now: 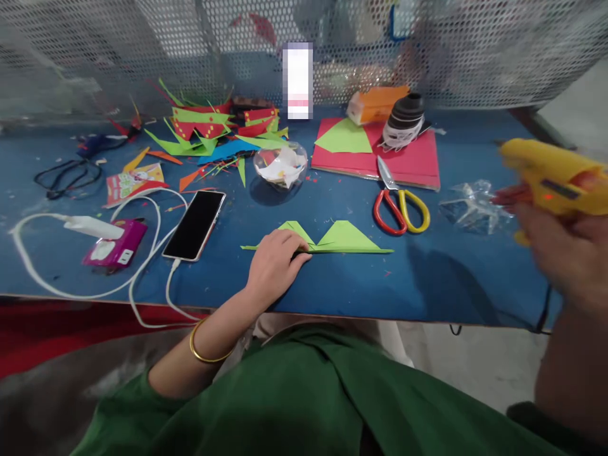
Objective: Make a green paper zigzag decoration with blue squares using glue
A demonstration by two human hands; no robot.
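A folded light-green paper piece with two peaks and a long straight lower edge lies near the front of the blue table. My left hand rests over its left half, fingers together and thumb at the lower edge, gripping it and hiding part of it. Off to the right, my right hand is closed around a yellow hot glue gun, raised above the table and slightly blurred. Clear crumpled plastic sits left of the glue gun. Scissors with red and yellow handles lie beyond the green paper.
A phone on a white cable lies left, beside a purple packet. A clear bowl holds scraps. Behind are red and green paper masks, red sheets and a dark thread-wrapped object. Perforated metal borders the back.
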